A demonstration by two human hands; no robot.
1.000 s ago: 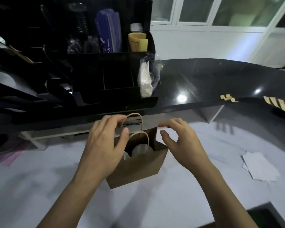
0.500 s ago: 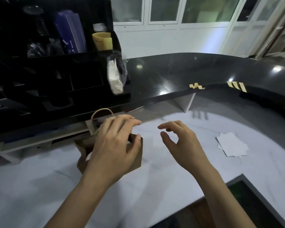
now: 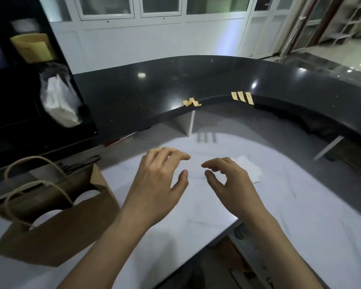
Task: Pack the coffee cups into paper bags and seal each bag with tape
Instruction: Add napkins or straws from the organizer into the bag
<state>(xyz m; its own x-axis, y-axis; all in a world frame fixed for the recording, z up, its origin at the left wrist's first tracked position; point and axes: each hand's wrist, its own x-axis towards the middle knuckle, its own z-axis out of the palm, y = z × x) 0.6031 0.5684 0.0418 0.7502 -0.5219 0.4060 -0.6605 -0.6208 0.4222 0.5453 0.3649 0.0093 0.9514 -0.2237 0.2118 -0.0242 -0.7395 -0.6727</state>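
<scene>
Hovering left hand [image 3: 156, 184], right hand [image 3: 233, 184] (beside paper bag [image 3: 56, 236]).

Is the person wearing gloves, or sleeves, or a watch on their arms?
No. The left hand and the right hand are bare, with no gloves or rings showing. The left forearm and the right forearm are bare too: no sleeves, watch or bracelet down to the picture's bottom edge.
</scene>
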